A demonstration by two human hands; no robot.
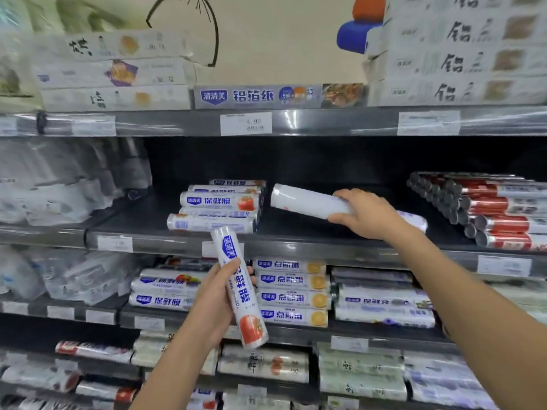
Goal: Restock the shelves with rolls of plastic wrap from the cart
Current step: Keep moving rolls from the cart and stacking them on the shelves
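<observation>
- Right hand (pixel 367 214) curled round plain white roll (pixel 302 201), centre frame, above shelf (pixel 266 230).
- Left hand (pixel 214 303) gripping tomato-label roll (pixel 242 294), lower centre.
- Best laid parallel, just beside stack (pixel 216 204), label outward.

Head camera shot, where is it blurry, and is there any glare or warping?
Head view: sharpest at the centre, on the stacked rolls and the foil box; the sides smear, notably the boxes top right and the bags on the left; glare streaks the shelf strip; the middle shelf is in deep shadow at the back; the lower shelf lines bow, a wide-angle effect.
</observation>
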